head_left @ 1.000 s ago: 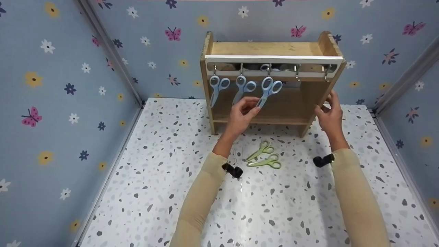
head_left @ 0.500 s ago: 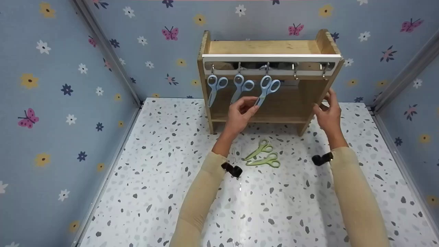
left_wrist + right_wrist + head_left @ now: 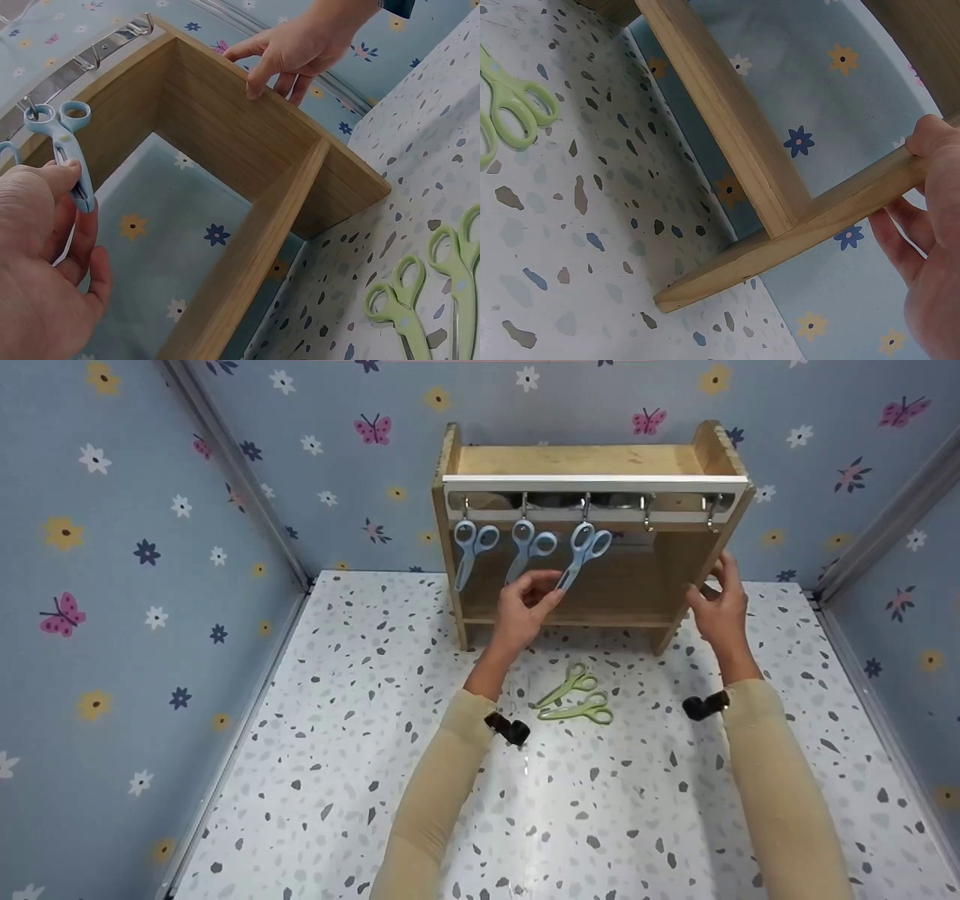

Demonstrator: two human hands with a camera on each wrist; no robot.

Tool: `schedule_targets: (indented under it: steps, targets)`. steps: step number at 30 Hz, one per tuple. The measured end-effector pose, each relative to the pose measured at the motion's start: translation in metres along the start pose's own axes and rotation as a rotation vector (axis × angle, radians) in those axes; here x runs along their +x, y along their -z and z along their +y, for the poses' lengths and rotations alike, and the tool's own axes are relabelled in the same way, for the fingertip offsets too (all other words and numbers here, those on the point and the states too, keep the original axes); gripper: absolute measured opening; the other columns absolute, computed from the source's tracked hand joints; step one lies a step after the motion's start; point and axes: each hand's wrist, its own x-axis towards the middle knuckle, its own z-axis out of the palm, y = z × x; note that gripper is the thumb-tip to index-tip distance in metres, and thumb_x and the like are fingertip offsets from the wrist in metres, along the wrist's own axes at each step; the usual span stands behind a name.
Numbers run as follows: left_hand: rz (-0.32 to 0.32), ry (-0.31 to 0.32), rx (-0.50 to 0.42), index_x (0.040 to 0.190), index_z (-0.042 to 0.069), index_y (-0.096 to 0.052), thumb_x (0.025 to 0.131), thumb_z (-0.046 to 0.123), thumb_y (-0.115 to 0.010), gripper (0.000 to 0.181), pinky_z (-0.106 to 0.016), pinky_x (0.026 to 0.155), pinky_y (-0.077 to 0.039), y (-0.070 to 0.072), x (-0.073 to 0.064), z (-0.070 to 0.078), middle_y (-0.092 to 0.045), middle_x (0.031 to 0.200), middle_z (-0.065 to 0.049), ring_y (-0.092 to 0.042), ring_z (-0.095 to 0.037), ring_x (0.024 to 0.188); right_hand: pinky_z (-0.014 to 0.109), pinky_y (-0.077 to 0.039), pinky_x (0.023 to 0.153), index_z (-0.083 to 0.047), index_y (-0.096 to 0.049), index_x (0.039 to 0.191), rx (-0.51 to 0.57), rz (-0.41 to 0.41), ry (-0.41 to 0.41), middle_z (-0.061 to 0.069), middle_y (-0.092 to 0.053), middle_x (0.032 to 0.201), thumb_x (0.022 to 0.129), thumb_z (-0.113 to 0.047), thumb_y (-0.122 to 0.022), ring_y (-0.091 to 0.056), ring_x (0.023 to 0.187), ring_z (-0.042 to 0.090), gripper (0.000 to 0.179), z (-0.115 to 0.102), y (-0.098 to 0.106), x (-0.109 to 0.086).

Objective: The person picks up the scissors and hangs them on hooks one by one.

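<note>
My left hand pinches the blade end of a pair of light blue scissors between thumb and fingers. One finger loop of these scissors is on the third hook from the left of a wooden shelf unit. Two more blue pairs dangle from the hooks to its left. My right hand grips the unit's right side panel, thumb on the inner side and fingers round the outside. The two hooks at the right, such as the end hook, carry nothing.
Two pairs of green scissors lie on the speckled table in front of the unit, the upper pair just behind the lower pair. A flowered blue wall stands behind the unit, with side walls left and right.
</note>
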Motion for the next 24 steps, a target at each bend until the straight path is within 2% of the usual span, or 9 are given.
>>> schedule_targets:
  steps: [4,9,14,17,24]
  targets:
    - [-0.011,-0.001,0.01,0.136,-0.006,-0.072,0.107,0.004,-0.073,0.03,-0.02,0.093,-0.056,0.0004,0.0001,-0.0019,-0.076,0.129,-0.028,-0.069,-0.003,0.104,0.059,-0.042,0.134,-0.036,-0.035,0.176,-0.005,0.001,-0.018,0.013,-0.047,0.175,0.107,-0.003,-0.058,-0.048,0.165,0.034,0.08,0.0,-0.0001,0.0008]
    - [-0.015,-0.003,0.011,0.136,-0.007,-0.072,0.107,0.002,-0.073,0.031,-0.02,0.095,-0.056,0.0007,-0.0012,-0.0028,-0.076,0.131,-0.028,-0.072,-0.013,0.109,0.058,-0.04,0.135,-0.036,-0.033,0.176,-0.003,-0.005,-0.033,0.014,-0.046,0.176,0.107,-0.002,-0.056,-0.045,0.167,0.035,0.08,-0.0024,-0.0007,-0.0003]
    - [-0.018,-0.021,0.0,0.136,-0.008,-0.072,0.107,0.001,-0.073,0.031,-0.025,0.096,-0.059,0.0007,-0.0021,-0.0017,-0.076,0.131,-0.029,-0.076,-0.029,0.115,0.061,-0.042,0.133,-0.026,-0.033,0.177,0.002,0.002,0.008,0.018,-0.048,0.173,0.107,0.0,-0.054,-0.051,0.163,0.041,0.077,-0.0033,-0.0022,-0.0031]
    - [-0.017,-0.028,0.0,0.136,-0.008,-0.071,0.107,0.001,-0.072,0.031,-0.025,0.098,-0.059,0.0006,-0.0032,-0.0014,-0.076,0.133,-0.029,-0.076,-0.034,0.118,0.062,-0.044,0.132,-0.023,-0.034,0.177,0.004,0.004,0.03,0.019,-0.049,0.171,0.108,0.001,-0.053,-0.053,0.161,0.043,0.076,-0.0022,-0.0029,-0.0041]
    - [-0.017,-0.031,-0.016,0.14,-0.009,-0.069,0.106,-0.002,-0.072,0.035,-0.019,0.099,-0.057,0.0002,-0.0036,-0.0028,-0.074,0.139,-0.03,-0.074,-0.041,0.125,0.061,-0.046,0.13,-0.032,-0.036,0.176,0.01,-0.003,0.038,0.014,-0.052,0.169,0.108,-0.001,-0.056,-0.055,0.16,0.04,0.078,0.0004,-0.001,-0.0034]
